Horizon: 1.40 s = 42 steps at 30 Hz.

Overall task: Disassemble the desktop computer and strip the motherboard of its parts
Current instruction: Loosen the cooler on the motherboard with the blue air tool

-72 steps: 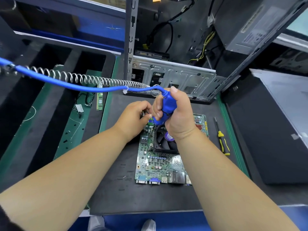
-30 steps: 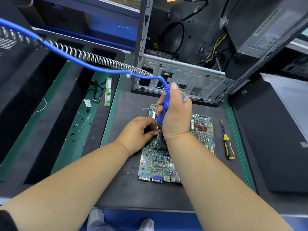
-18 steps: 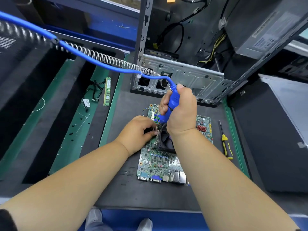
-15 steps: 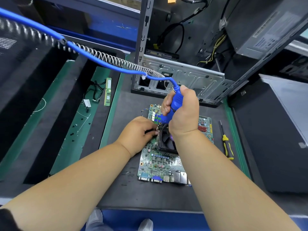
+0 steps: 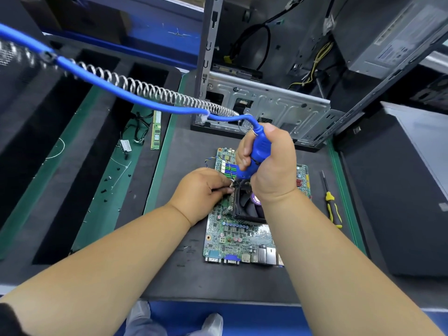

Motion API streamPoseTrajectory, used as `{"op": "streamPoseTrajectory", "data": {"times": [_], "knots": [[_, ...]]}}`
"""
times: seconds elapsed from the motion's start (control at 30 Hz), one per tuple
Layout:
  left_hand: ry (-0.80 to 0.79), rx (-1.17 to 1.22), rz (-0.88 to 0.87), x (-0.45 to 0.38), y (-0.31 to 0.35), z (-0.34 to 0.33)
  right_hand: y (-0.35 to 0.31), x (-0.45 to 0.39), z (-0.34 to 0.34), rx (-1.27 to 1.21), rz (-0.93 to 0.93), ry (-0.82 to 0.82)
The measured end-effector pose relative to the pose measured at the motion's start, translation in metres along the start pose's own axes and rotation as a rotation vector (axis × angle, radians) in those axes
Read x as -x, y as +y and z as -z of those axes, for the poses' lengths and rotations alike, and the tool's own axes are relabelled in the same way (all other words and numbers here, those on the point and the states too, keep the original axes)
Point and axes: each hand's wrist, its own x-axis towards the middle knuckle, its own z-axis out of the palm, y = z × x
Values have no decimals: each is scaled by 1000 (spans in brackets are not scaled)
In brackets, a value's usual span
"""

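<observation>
Lying on dark mat [image 5: 184, 270], motherboard [image 5: 238, 238], open case [image 5: 278, 103]

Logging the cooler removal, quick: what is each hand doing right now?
Left hand: fingers curled at the cooler corner; what they pinch cannot be told.
Right hand: grips the blue driver.

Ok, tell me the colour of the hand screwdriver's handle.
Yellow and black; the hand screwdriver shows in the head view.

Green motherboard [image 5: 238, 235] flat on dark mat, black cooler fan [image 5: 244, 206] on it, ports twd person.
</observation>
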Motion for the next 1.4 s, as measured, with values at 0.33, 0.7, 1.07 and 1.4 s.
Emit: {"op": "streamPoseTrajectory", "data": {"times": [0.33,0.7,1.07,1.4], "knots": [[-5,-6,81,3,4,1,-12,24,-7,22,27,-133],[-111,141,152,45,20,12,0,45,2,-80,-65,-40],[-118,100,173,40,19,8,1,46,-3,-93,-82,-68],[-28,-16,139,38,21,-1,-3,46,-10,-19,-71,-109]]}}
